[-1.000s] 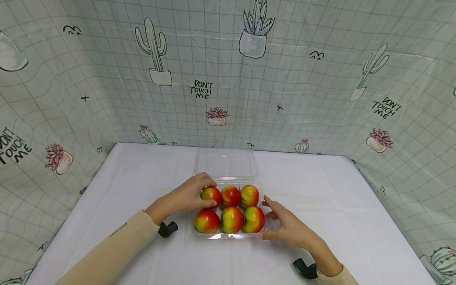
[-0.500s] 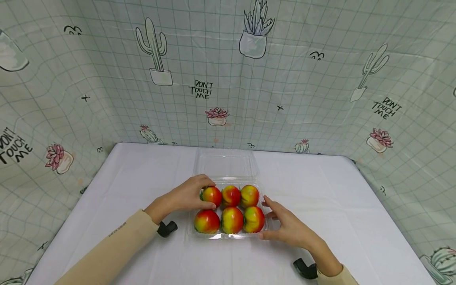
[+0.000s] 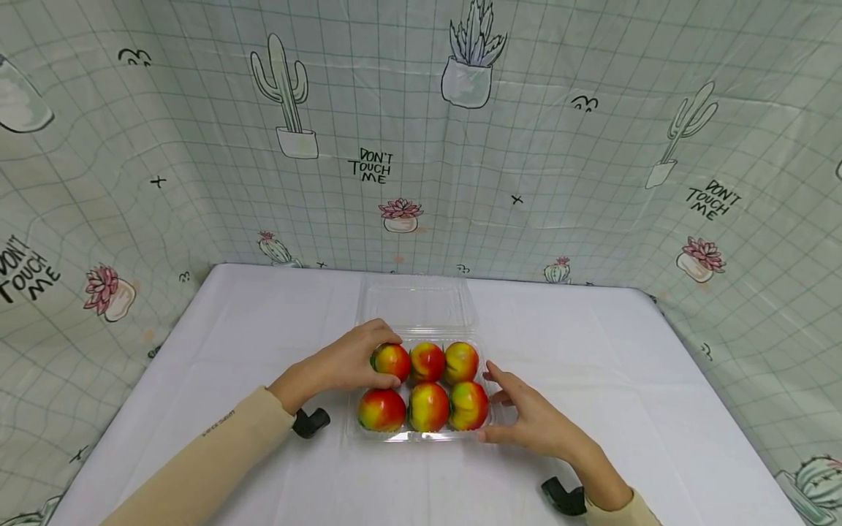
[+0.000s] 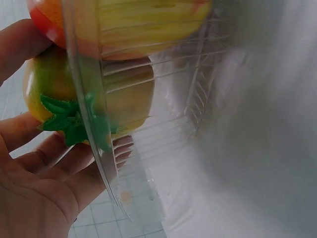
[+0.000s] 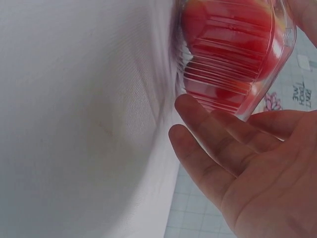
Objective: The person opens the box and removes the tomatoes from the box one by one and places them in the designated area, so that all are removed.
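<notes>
A clear plastic clamshell box [image 3: 421, 437] lies on the white-covered table, holding several red-and-yellow fruits in two rows. My left hand [image 3: 358, 358] grips the back-left fruit [image 3: 392, 361], thumb at its front and fingers behind. In the left wrist view, green leaves [image 4: 69, 119] spread from that fruit's end, just inside the box wall. The front-left fruit [image 3: 381, 409] sits below the thumb. My right hand [image 3: 529, 416] is at the box's right side, thumb near the front-right corner. Extended right-hand fingers [image 5: 213, 144] reach close along the ribbed wall, as the right wrist view shows.
Behind the fruits the box's hinged lid [image 3: 417, 303] lies folded back toward the far table edge. A black wrist mount [image 3: 310, 422] hangs by the left cuff, another mount [image 3: 563, 497] by the right. Printed cactus cloth [image 3: 421, 146] surrounds the table [image 3: 572, 336].
The back-left fruit and its middle neighbour have shifted very slightly right, with the left hand still gripping the former. The right hand and the box look the same.
</notes>
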{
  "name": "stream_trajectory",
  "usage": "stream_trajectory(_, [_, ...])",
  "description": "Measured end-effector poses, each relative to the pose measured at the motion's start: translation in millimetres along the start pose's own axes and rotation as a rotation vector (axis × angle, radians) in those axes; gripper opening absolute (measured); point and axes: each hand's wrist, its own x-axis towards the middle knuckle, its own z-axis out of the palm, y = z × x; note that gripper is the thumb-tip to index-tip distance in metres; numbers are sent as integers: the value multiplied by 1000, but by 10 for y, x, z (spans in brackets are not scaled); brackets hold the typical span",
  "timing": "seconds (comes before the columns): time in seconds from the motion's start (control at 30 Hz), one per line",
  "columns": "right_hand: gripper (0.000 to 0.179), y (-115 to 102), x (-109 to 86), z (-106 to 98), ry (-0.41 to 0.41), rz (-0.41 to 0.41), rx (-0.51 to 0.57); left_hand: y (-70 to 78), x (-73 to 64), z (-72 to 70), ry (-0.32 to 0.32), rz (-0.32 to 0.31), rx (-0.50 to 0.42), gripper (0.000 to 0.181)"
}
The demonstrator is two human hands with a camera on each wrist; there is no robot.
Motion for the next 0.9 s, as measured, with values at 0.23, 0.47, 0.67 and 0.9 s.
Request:
stream_trajectory(0.23, [105,-3,5,0,-3,-7,-16,-16,-12,4,22,-7,-1,59])
stream_trajectory(0.47, [105,-9,-2,-11,13,-31,-33,4,-12,-25,76,-22,-47,59])
stream_trajectory(0.67, [105,-9,-1,-8,9,-27,-24,13,-20,-49,102,-7,-49,50])
stream_trajectory(0.9, [104,-15,-1,5,0,-7,5,16,-63,-103,128,28,-54,47])
